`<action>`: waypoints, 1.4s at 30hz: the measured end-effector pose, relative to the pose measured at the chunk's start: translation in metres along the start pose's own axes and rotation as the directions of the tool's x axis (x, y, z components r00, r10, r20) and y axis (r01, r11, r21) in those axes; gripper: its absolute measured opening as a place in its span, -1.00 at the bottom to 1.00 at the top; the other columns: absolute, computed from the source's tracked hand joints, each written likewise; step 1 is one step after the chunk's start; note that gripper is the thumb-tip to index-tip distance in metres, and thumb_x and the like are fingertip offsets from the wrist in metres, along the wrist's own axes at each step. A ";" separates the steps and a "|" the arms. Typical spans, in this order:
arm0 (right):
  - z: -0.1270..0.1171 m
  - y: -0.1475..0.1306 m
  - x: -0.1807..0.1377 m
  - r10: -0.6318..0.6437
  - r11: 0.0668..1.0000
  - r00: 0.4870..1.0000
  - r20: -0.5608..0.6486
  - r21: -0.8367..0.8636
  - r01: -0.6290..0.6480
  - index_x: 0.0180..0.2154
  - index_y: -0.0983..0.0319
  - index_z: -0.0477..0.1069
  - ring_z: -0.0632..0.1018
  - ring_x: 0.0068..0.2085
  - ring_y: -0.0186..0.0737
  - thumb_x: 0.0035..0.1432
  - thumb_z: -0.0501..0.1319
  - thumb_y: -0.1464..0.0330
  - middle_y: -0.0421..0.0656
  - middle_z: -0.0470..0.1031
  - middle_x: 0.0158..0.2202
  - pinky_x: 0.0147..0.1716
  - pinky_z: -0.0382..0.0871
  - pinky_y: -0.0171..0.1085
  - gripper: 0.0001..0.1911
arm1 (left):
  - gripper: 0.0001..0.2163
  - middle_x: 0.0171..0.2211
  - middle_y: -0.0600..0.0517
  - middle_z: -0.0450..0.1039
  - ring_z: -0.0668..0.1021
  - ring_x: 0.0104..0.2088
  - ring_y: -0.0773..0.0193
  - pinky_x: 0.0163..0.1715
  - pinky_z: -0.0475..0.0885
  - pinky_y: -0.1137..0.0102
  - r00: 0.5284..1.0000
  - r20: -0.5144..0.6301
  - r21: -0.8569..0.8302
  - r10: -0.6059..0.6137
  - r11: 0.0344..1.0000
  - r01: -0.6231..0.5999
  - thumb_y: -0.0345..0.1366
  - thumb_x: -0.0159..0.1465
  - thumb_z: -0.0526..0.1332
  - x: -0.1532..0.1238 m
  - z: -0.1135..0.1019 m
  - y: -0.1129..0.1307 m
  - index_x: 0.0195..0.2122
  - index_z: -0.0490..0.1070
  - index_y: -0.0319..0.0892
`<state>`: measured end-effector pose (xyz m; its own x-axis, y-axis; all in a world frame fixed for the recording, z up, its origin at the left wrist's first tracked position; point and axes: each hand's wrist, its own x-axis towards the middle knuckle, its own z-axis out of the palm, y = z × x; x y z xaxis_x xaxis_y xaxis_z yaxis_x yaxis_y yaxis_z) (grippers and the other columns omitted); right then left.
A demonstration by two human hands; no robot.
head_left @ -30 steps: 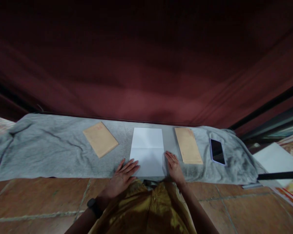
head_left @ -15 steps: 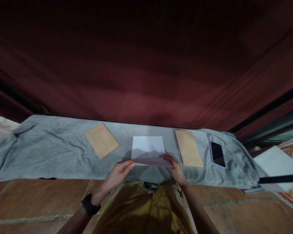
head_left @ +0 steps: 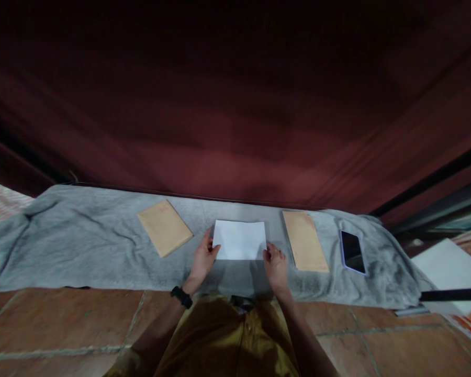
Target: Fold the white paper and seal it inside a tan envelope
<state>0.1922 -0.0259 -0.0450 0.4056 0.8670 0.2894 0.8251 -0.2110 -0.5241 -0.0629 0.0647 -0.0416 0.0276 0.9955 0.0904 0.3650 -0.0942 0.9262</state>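
White paper (head_left: 240, 240) lies squarely in front of me on the grey cloth (head_left: 102, 262). At its left edge, my left hand (head_left: 204, 257) grips it with the thumb on top and the fingers at the side and beneath. My right hand (head_left: 275, 264) pinches the lower right corner between thumb and curled fingers. Whether the paper is one folded sheet or several layers I cannot tell. To the left rests a brown envelope (head_left: 165, 228), turned at an angle. Several brown envelopes seem stacked in the pile (head_left: 306, 242) to the right of my right hand.
A phone (head_left: 352, 252) with a pale purple edge lies on the cloth at the right. Behind the cloth rises a dark red panel (head_left: 227, 173). Beyond the right end are a white board (head_left: 449, 267) and a black bar (head_left: 453, 295). Tiled floor (head_left: 63, 319) shows below.
The paper's near edge, which was lifted and folded over toward me, now lies flat, and the paper looks shorter. Both hands have moved up to its sides.
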 end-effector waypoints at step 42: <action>0.039 -0.016 0.041 -0.232 0.931 0.967 0.103 -0.265 0.252 0.38 0.38 0.20 0.32 0.35 0.09 0.50 -0.08 0.25 0.14 0.22 0.40 0.34 0.07 0.11 -0.44 | -0.45 0.43 -0.20 0.11 0.18 0.44 0.04 0.44 0.00 0.05 0.958 0.226 0.822 0.177 0.493 -0.285 -0.22 0.49 -0.12 0.013 0.031 0.009 0.43 0.12 -0.37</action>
<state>0.1802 0.0307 -0.0565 0.1600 0.9342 0.3188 0.9744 -0.0979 -0.2022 -0.0301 0.0766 -0.0430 0.3016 0.9386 0.1677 0.9370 -0.3243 0.1299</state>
